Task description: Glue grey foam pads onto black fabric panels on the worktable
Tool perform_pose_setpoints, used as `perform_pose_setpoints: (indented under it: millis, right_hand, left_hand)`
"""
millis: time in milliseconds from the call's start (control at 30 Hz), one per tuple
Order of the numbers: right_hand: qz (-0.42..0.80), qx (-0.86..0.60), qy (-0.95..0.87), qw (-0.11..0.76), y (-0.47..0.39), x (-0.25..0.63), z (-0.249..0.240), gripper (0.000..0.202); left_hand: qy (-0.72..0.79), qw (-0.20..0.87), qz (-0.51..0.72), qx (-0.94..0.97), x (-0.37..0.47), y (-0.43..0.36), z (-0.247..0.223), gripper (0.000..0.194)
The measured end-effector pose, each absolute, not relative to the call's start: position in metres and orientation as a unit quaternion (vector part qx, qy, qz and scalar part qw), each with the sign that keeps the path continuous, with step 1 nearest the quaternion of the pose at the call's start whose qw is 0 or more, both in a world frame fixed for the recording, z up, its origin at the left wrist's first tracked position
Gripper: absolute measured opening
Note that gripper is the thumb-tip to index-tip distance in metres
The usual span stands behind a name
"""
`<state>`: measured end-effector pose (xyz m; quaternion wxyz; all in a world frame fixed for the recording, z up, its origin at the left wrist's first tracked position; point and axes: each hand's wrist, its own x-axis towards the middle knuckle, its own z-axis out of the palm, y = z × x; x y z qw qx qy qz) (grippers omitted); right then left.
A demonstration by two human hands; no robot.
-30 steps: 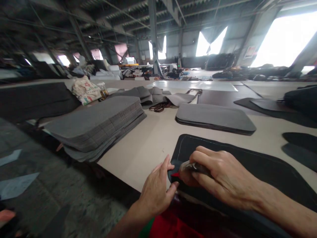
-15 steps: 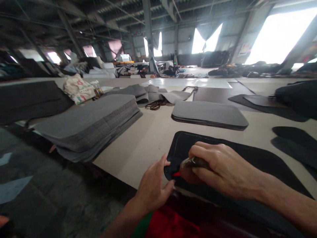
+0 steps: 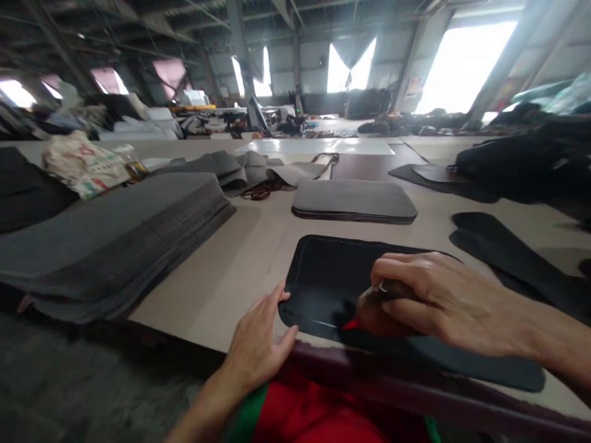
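Note:
A black rounded panel (image 3: 332, 271) lies flat near the table's front edge, with a thin pale line running just inside its border. My left hand (image 3: 258, 338) rests at the panel's left end, thumb and fingers apart, touching its edge. Over the panel's front part, my right hand (image 3: 415, 295) is wrapped round a brownish tool (image 3: 388, 290) with a red tip (image 3: 351, 324), which meets the panel beside the pale line. The tool's exact kind is hard to tell, as the fingers cover much of it.
Behind the panel sits a low stack of grey panels (image 3: 355, 198). A tall grey stack (image 3: 115, 221) stands at left, near a printed cloth bag (image 3: 85, 165). Dark strips (image 3: 503, 246) lie at right, below a black heap (image 3: 512, 163).
The red tip has moved right along the panel's front border with my right hand, leaving a longer pale line visible. My left hand still touches the left end. The view has turned right.

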<state>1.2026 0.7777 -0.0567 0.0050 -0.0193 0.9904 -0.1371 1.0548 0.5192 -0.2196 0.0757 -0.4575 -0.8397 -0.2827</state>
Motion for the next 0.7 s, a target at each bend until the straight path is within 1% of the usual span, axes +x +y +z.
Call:
perform_pose_setpoints:
  millis: [267,400,567,700]
  right_hand:
    - [-0.115,0.075,0.990,0.024,0.809,1.258,-0.050,0.003]
    - [-0.108,0.139,0.984,0.035,0.825,1.289,-0.051,0.007]
    - [-0.122,0.220,0.967,0.031,0.843,1.327,-0.051,0.008]
    - [-0.123,0.286,0.950,0.020,0.851,1.356,-0.046,0.014]
  left_hand:
    - [-0.850,0.094,-0.253,-0.452,1.049,0.517,-0.224,0.068]
    - [-0.856,0.096,-0.238,-0.448,1.047,0.517,-0.223,0.066]
    - [-0.860,0.104,-0.219,-0.448,1.044,0.516,-0.226,0.065]
    - [-0.871,0.097,-0.201,-0.437,1.041,0.517,-0.228,0.064]
